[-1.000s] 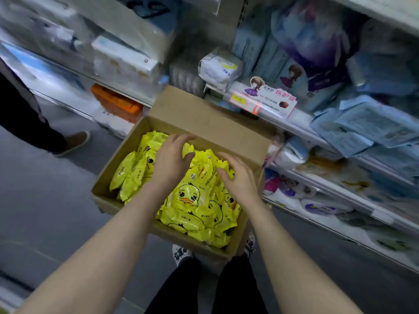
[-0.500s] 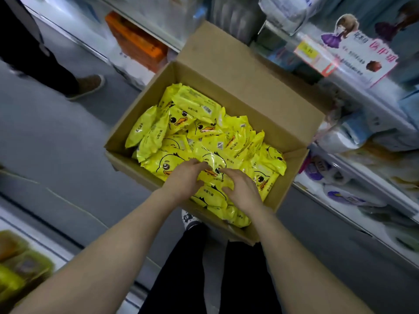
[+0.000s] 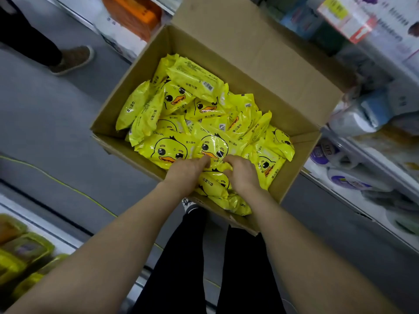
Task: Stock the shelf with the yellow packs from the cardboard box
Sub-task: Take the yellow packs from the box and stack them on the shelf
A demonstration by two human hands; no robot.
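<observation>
Presently: both hands in the cardboard box, grasping packs

Well to the left of the cardboard box [image 3: 260, 71], another person's brown shoe [image 3: 72, 60] stands on the grey floor [image 3: 45, 121]. Yellow-rimmed trays [image 3: 22, 257] lie left of the box and nearer the camera. The box is open at the top and holds a loose heap of yellow packs [image 3: 172, 150], each printed with a duck face; every pack seen lies inside it. At the box's near edge the left hand [image 3: 184, 174] has its fingers curled down and pinches the film of a pack. Just beside it, the right hand [image 3: 242, 175] has its fingers curled over the neighbouring packs and grips them. Right of the box runs the shelf [image 3: 371, 159], holding white and blue wrapped goods too blurred to identify.
</observation>
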